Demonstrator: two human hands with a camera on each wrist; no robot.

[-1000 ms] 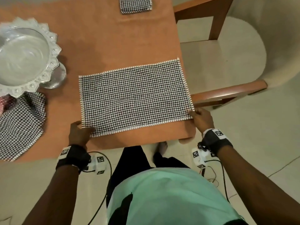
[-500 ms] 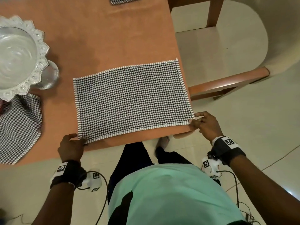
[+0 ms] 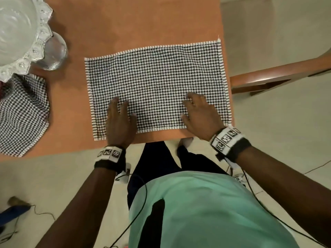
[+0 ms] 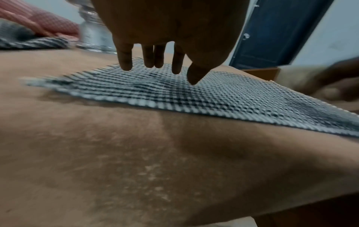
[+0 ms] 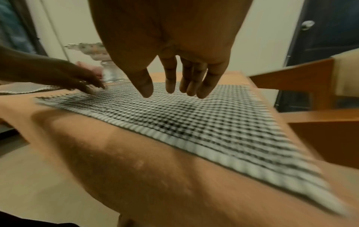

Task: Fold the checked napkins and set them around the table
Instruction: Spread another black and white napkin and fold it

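A black-and-white checked napkin lies spread flat on the orange table, its right edge along the table's right edge. My left hand is over the napkin's near left part with straight, spread fingers. My right hand is over the near right part, its fingers also straight. Neither hand grips the cloth. The wrist views show the napkin under the fingertips; whether they touch it is unclear.
A cut-glass footed bowl stands at the table's far left. Another checked napkin lies below it at the left edge. A wooden chair is close to the table's right side. Cables hang from my wrists.
Both hands let go of the napkin's near corners and moved inward and forward, over its near half, fingers straightened. The napkin stays flat.
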